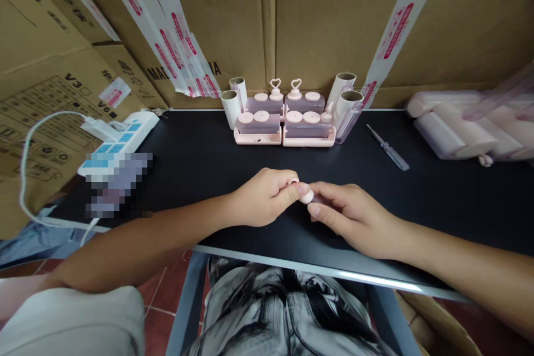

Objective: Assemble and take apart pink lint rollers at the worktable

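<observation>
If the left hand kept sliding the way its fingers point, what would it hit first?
The left hand points rightward and pinches a small pink part; going on, it would likely run straight into the right hand, which touches that part.

Black table (200, 161) before me: power strip (125, 136) on my left, screwdriver (387, 148) on my right, wrapped rolls (450, 130) far right, pink trays (283, 137) at back, cardboard boxes (317, 16) behind.

L hand (263, 198), R hand (354, 218) both pinch small pink part (307, 196).
</observation>
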{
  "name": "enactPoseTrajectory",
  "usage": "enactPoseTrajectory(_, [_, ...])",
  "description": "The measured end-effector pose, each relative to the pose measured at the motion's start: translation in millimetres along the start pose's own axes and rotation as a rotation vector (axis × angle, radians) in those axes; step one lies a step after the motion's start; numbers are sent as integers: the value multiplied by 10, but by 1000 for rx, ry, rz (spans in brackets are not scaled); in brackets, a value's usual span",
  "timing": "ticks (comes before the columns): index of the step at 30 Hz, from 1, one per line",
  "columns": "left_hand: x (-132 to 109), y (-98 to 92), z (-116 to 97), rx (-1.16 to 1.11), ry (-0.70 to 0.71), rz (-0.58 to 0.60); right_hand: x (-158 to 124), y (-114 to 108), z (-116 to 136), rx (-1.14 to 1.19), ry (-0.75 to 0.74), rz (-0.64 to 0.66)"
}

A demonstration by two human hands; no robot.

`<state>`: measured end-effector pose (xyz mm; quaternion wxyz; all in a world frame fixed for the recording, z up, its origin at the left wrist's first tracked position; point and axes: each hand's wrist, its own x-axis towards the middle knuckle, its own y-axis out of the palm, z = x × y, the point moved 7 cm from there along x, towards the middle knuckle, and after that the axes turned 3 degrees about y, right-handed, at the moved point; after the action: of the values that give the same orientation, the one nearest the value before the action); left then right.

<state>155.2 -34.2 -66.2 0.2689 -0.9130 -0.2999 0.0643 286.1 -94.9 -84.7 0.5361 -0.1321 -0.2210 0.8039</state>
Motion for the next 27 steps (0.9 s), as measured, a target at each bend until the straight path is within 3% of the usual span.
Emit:
enactPoseTrajectory(4, [40, -91, -1, 17, 21, -5, 44, -2, -58, 177, 34, -6])
enactPoseTrajectory(6, [72, -225, 15, 80, 67, -49, 51, 13, -97, 258, 76, -5])
enactPoseTrajectory(11, [100, -1010, 152, 478, 59, -481, 45, -23, -165, 297, 112, -65])
enactPoseTrajectory(14, [98, -1402, 267, 703, -30, -591, 50, -153, -151, 126, 38, -179])
enactPoseTrajectory(16, [85, -1554, 318, 771, -74, -632, 61, -229, -120, -57, -23, -221])
enactPoseTrajectory(20, [89, -1562, 398, 799, -168, -560, 90, -318, -53, -398, -123, -238])
enactPoseTrajectory(27, [71, -1546, 476, 794, -268, -529, 95, -347, -48, -526, -170, -276])
